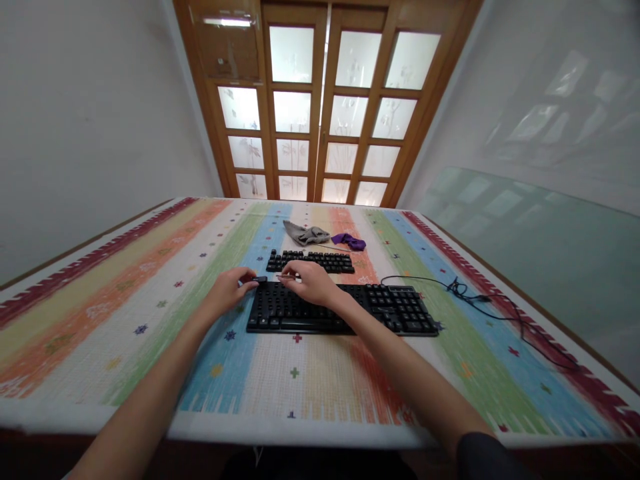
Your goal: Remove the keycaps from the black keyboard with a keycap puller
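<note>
A black keyboard lies in front of me, many of its keys on the left and middle stripped of their caps. At its upper left corner, my left hand is closed in a pinch on a small black keycap. My right hand reaches over the board, its fingers closed on a thin stick whose tip points toward that keycap. Too little of the stick shows to tell its kind. Just beyond the board, loose black keycaps are laid out in rows.
A grey cloth and a purple cloth lie crumpled behind the keycaps. The keyboard's black cable trails in loops to the right. A striped tablecloth covers the table, and wooden glazed doors stand beyond it.
</note>
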Motion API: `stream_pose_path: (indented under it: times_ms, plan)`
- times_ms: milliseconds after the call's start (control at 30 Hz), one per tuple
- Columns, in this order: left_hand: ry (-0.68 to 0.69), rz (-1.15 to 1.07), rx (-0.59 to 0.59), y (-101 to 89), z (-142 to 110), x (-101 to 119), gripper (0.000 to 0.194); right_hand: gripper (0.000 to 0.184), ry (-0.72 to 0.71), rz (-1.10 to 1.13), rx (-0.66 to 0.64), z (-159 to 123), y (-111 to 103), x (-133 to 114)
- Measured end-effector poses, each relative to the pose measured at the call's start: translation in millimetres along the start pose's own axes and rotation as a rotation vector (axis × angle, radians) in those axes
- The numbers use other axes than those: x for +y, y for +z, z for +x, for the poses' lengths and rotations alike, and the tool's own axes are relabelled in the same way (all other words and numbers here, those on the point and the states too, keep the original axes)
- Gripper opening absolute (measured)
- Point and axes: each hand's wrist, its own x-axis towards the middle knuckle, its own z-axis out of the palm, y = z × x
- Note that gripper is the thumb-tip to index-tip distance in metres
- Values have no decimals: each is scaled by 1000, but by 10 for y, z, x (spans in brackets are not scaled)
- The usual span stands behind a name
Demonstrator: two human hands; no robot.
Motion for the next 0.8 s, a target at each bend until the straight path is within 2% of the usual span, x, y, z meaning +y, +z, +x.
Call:
stream_pose_path:
  times_ms: [167,267,367,500,667,800]
  plan:
    - [-72,-25,-50,61,199,-96,21,26,48,124,89,3,-167,77]
    - [-65,0,-53,107,277,-123,19,30,74,153,86,-7,-197,98]
    - [-49,13,-33,153,303,-158,22,29,79,150,54,-5,-201,102]
    - [-57,-19,28,204,266,-222,33,12,60,170,-1,23,-227,105]
    - [-95,12,104,245,220,-287,43,24,24,203,-162,62,-277,128]
    - [-149,17,111,266,231,-289,45,24,-4,142,-238,71,-293,144]
